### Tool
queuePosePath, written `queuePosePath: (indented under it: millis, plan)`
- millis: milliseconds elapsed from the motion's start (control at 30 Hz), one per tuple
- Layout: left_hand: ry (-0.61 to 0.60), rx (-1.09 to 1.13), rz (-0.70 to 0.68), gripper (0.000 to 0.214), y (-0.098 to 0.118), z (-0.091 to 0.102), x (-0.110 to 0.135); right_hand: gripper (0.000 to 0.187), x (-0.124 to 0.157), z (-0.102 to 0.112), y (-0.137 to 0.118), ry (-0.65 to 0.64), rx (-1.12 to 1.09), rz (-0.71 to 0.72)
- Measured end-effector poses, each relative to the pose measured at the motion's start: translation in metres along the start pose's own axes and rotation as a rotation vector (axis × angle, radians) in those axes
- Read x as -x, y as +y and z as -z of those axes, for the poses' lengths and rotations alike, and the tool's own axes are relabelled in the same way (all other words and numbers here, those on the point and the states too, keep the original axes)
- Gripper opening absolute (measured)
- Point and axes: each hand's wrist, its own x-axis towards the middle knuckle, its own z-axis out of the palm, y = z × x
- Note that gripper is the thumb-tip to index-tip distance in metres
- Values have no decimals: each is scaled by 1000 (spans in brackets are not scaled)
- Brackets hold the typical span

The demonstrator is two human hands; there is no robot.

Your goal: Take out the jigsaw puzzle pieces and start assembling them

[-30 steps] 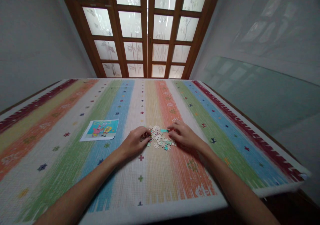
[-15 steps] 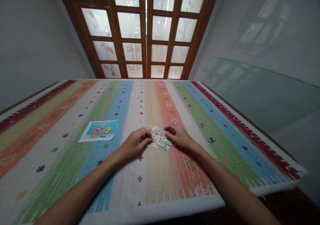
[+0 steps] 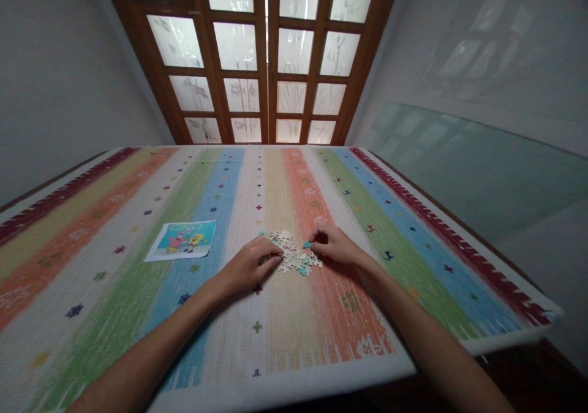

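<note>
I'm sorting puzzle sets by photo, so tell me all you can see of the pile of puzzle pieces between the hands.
The pile of puzzle pieces is a small loose heap of flat, card-like pieces, mostly pale with a few teal ones. It lies unassembled on the striped cloth, about where the cream and orange stripes meet. The left hand rests its fingertips on its left edge; the right hand touches its right edge.
</note>
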Motion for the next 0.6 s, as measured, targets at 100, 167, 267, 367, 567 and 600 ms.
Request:
queuePosePath:
  millis: [100, 167, 267, 367, 567, 600]
  plan:
    - [-20, -30, -49, 13, -3, -2, 1, 5, 1, 5, -2, -45, -33, -12]
    - [-22, -52, -71, 13, -4, -4, 1, 7, 2, 7, -5, -44, -10, 27]
    - [-23, -78, -88, 13, -5, -5, 2, 11, 4, 7, -7, -23, 88, 102]
    - [-20, -96, -88, 13, -4, -5, 2, 4, 4, 6, -7, -36, 161, 136]
    - [-4, -102, -101, 14, -3, -6, 2, 3, 4, 3, -5, -47, 147, 100]
    - [1, -102, -103, 15, -3, -6, 2, 4, 5, 3, -6, -49, 138, 94]
